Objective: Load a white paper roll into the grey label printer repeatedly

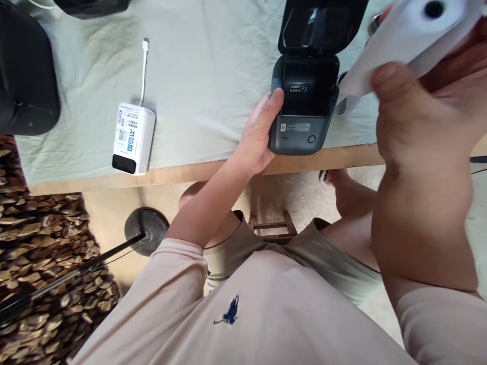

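Observation:
A small dark grey printer (300,136) stands near the table's front edge, its black lid (317,25) raised and the bay inside showing no roll. My left hand (262,129) grips its left side, the thumb on the rim of the bay. At the upper right, close to the camera, my right hand (422,96) is closed on a white paper roll (403,40), with a dark core hole at its end. Part of the roll and some of the fingers run out of view.
A white power bank (131,139) with a short cable lies on the cloth-covered table (198,76) at left. Black bags or cases (26,71) sit at the far left. Below are a stand's round base (146,223), stacked firewood (45,243) and a wooden stool (272,225).

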Demonstrator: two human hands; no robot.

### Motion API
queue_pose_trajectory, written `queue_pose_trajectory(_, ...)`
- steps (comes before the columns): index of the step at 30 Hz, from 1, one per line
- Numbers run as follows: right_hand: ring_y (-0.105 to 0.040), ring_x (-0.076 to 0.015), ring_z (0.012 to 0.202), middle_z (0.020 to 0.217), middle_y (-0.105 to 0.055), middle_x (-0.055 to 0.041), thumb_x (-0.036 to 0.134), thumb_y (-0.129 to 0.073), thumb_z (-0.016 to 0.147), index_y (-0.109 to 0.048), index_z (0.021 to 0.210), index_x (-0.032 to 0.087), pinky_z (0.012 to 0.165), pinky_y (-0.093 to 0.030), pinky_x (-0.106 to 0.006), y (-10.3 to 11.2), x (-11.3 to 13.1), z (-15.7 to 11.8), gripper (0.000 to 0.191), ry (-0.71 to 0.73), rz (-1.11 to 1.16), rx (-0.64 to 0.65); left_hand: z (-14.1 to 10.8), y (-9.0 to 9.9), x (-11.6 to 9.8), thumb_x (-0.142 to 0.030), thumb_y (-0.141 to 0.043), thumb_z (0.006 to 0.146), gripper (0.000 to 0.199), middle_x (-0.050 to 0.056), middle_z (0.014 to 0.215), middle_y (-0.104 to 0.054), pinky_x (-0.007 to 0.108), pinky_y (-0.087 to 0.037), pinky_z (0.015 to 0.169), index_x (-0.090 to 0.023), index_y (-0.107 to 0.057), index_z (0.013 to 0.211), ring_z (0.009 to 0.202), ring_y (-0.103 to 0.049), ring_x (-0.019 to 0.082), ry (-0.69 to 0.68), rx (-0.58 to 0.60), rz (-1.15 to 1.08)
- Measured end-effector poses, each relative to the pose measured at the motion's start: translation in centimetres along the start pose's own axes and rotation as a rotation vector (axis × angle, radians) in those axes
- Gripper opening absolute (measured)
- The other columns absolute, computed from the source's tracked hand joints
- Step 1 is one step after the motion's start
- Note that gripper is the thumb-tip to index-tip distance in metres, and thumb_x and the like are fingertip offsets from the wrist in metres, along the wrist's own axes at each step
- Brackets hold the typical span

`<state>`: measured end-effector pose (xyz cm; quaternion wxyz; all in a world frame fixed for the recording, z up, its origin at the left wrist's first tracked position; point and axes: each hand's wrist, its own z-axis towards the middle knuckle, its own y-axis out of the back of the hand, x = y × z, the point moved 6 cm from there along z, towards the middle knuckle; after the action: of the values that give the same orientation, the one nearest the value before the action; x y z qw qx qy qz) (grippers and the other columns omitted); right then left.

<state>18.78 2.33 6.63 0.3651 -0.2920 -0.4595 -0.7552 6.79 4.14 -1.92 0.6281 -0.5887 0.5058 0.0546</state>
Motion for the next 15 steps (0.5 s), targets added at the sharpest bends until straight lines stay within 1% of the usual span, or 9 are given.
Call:
queue_pose_trajectory(2, -0.048, -0.0048, 0.088, 0.098, -0.045, -0.0029, 0.036, -0.047, 0.066, -0.04, 0.098, 0.013, 0.074, -0.043, -0.02, -0.5, 1.1, -0.2, 0.04, 0.056, -0.062, 0.002, 0.0, 0.1, 0.0, -0.042, -0.039, 0.075, 0.029, -0.001, 0.089, -0.06, 0.029, -0.046, 0.088, -0.022, -0.05, 0.093, 0.106, -0.048, 0.018, -0.025, -0.018, -0.008)
queue_pose_trajectory(3, -0.048, -0.0041, 0.085, 0.095, -0.046, -0.002, 0.035, -0.048, 0.065, -0.042, 0.096, 0.013, 0.073, -0.043, -0.019, -0.8, 1.5, -0.3, 0.038, 0.071, -0.104, 0.024, 0.1, 0.1, 0.0, -0.04, -0.04, 0.075, 0.028, -0.002, 0.084, -0.06, 0.03, -0.046, 0.088, -0.021, -0.049, 0.093, 0.107, -0.048, 0.018, -0.04, -0.027, -0.011)
queue_pose_trajectory(5, -0.048, -0.0032, 0.085, 0.095, -0.048, 0.001, 0.033, -0.046, 0.066, -0.043, 0.096, 0.016, 0.073, -0.043, -0.018, -1.6, 1.7, -0.5, 0.034, 0.1, -0.302, 0.108, 0.2, 0.1, 0.0, -0.038, -0.041, 0.075, 0.029, -0.002, 0.077, -0.058, 0.031, -0.046, 0.087, -0.018, -0.048, 0.094, 0.107, -0.048, 0.019, -0.061, -0.041, -0.007)
queue_pose_trajectory(7, -0.048, -0.0037, 0.086, 0.096, -0.049, 0.0042, 0.032, -0.043, 0.068, -0.043, 0.095, 0.02, 0.071, -0.041, -0.018, -2.0, 1.6, -0.6, 0.029, 0.115, -0.472, 0.158, 0.2, 0.0, 0.0, -0.037, -0.042, 0.075, 0.028, -0.002, 0.076, -0.057, 0.031, -0.047, 0.085, -0.016, -0.049, 0.093, 0.108, -0.048, 0.02, -0.059, -0.049, 0.002)
queue_pose_trajectory(8, -0.049, -0.0042, 0.086, 0.096, -0.049, 0.0052, 0.031, -0.041, 0.069, -0.043, 0.095, 0.022, 0.07, -0.04, -0.019, -2.2, 1.4, -0.6, 0.027, 0.108, -0.522, 0.178, 0.1, 0.0, 0.0, -0.036, -0.043, 0.075, 0.028, -0.002, 0.077, -0.057, 0.03, -0.047, 0.084, -0.016, -0.049, 0.092, 0.108, -0.047, 0.02, -0.052, -0.06, 0.003)
queue_pose_trajectory(11, -0.05, -0.0068, 0.084, 0.095, -0.051, 0.006, 0.033, -0.039, 0.07, -0.044, 0.093, 0.023, 0.067, -0.038, -0.021, -2.2, 0.7, -0.4, 0.026, 0.077, -0.574, 0.192, -0.1, 0.1, 0.0, -0.029, -0.044, 0.075, 0.023, -0.004, 0.083, -0.058, 0.027, -0.046, 0.086, -0.017, -0.049, 0.095, 0.111, -0.044, 0.019, -0.005, -0.11, -0.016)
queue_pose_trajectory(12, -0.05, -0.0076, 0.084, 0.094, -0.051, 0.0061, 0.034, -0.04, 0.069, -0.044, 0.093, 0.024, 0.068, -0.039, -0.022, -2.3, 0.4, -0.3, 0.026, 0.07, -0.585, 0.199, -0.2, 0.1, 0.0, -0.026, -0.043, 0.076, 0.022, -0.005, 0.087, -0.058, 0.026, -0.046, 0.086, -0.019, -0.05, 0.096, 0.113, -0.042, 0.018, 0.016, -0.115, -0.02)
queue_pose_trajectory(15, -0.05, -0.0068, 0.088, 0.094, -0.052, 0.0086, 0.033, -0.042, 0.068, -0.048, 0.09, 0.026, 0.074, -0.041, -0.022, -2.6, -0.3, -0.2, 0.024, 0.078, -0.593, 0.228, -0.2, 0.0, 0.1, -0.023, -0.038, 0.077, 0.022, -0.006, 0.09, -0.059, 0.024, -0.045, 0.088, -0.023, -0.051, 0.095, 0.116, -0.039, 0.017, 0.032, -0.091, 0.003)
